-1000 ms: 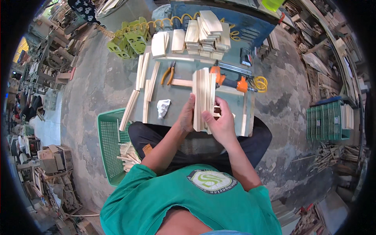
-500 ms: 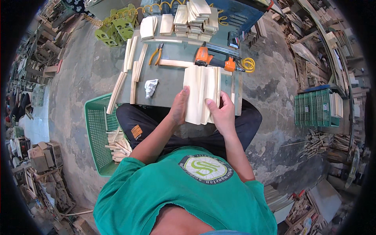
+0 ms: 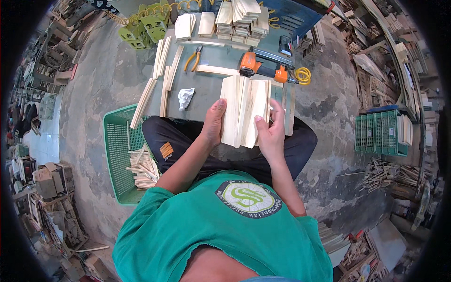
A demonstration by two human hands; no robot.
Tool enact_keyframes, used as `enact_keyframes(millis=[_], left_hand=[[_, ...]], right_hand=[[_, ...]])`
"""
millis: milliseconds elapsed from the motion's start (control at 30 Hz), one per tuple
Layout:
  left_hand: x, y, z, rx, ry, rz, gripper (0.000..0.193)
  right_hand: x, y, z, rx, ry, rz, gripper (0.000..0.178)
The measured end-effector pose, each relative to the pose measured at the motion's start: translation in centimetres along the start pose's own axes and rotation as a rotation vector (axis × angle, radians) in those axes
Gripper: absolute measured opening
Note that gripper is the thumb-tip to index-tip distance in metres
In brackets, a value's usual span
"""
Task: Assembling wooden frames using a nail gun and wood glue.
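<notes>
Between my hands, above the near edge of the work table (image 3: pixel 206 101), is a bundle of thin pale wooden boards (image 3: pixel 251 105). My left hand (image 3: pixel 215 121) grips the bundle's left side, thumb up along the edge. On the right side my right hand (image 3: pixel 272 131) holds it, thumb on the front face and fingers behind. The boards stand fanned slightly apart, with gaps between them. Just beyond them lies an orange nail gun (image 3: pixel 263 66) with a yellow hose. Orange-handled pliers (image 3: pixel 193 58) and a crumpled white scrap (image 3: pixel 186 98) lie to the left.
Stacked boards (image 3: pixel 242 21) stand at the table's far side, and narrow wooden strips (image 3: pixel 172 70) lie on its left. A green basket (image 3: pixel 123 188) with wood pieces is by my left knee. Green crates (image 3: pixel 378 133) stand on the floor at right.
The boards have turned a little and are spread wider. My right hand has shifted slightly right along with them. The table appears a little farther right in the picture.
</notes>
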State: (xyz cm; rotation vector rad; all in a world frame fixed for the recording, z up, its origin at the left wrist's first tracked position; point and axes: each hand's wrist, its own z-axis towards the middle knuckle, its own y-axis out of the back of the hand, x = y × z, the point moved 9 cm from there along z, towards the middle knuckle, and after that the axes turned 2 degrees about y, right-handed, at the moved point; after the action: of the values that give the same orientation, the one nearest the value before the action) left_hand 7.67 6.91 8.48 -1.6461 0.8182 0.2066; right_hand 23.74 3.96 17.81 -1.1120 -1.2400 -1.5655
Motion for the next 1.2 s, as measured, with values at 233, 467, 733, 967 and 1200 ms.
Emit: enact_keyframes(millis=[233,467,733,967,1200], left_hand=[[-0.4,2.6,0.3,-0.166,-0.053,0.143,0.027],[0.5,0.2,-0.1,-0.013,0.079,-0.011,0.040],[-0.8,-1.4,-0.9,0.292,0.179,-0.279,0.070],[0.5,0.0,-1.5,0.180,0.240,-0.376,0.060],[-2.0,-0.6,-2.3,0.028,0.108,-0.042,0.052]], right_hand=[[-0.8,-0.4,-0.3,0.054,-0.075,-0.130,0.043],[-2.7,-2.2,0.0,0.113,-0.028,0.049,0.042],[-5.2,-0.7,0.2,0.014,-0.169,0.377,0.042],[-6.8,-2.5,-1.0,0.130,-0.329,0.696,0.035],[-8.3,-0.7,-1.5,0.003,-0.377,0.636,0.031]])
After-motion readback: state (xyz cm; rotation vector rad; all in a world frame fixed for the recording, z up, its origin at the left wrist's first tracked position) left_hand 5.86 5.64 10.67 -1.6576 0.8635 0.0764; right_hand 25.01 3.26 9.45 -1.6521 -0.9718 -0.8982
